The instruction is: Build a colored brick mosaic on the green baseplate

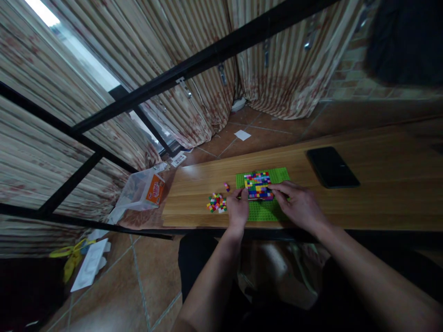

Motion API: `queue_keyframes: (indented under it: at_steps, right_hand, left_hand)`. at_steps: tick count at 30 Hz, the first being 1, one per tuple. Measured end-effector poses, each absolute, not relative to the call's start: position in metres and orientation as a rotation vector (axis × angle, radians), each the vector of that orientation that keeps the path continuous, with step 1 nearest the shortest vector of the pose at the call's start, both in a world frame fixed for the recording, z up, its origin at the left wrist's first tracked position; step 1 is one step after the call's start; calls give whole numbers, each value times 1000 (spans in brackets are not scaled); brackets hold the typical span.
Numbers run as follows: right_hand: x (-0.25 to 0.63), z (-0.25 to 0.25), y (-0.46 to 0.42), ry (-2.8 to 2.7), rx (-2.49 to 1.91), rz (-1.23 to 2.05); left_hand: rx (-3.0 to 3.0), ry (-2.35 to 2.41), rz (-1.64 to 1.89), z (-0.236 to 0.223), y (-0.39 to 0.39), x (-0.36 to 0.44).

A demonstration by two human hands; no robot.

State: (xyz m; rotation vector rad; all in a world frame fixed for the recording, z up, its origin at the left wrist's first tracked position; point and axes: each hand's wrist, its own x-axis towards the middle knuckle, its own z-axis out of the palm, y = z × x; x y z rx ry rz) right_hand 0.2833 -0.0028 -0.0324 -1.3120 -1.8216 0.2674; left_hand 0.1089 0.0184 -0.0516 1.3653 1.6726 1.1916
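Note:
A green baseplate (277, 176) lies on the wooden table (380, 193), with a patch of small multicoloured bricks (257, 183) built on its near-left part. My left hand (237, 208) rests at the patch's left edge, fingertips touching it. At the patch's near-right corner my right hand (300, 204) lies over the plate, fingers pinched against the bricks. Whether either hand holds a loose brick is hidden. A small heap of loose coloured bricks (216, 203) sits left of my left hand, and a single loose brick (226, 186) lies just beyond it.
A black phone (332, 168) lies face up on the table to the right of the plate. A clear plastic bag with an orange box (147, 189) sits off the table's left end. Black metal bars (194, 69), curtains and a tiled floor surround the table.

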Motion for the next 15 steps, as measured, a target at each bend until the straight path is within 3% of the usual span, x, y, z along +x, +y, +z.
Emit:
queue_keyframes:
  at_steps: [11, 15]
  right_hand:
    - [287, -40, -3, -1866, -1293, 255]
    - [290, -43, -3, -1854, -1287, 265]
  left_hand:
    - [1270, 1667, 1247, -62, 19, 111]
    - [1527, 1988, 986, -50, 26, 83]
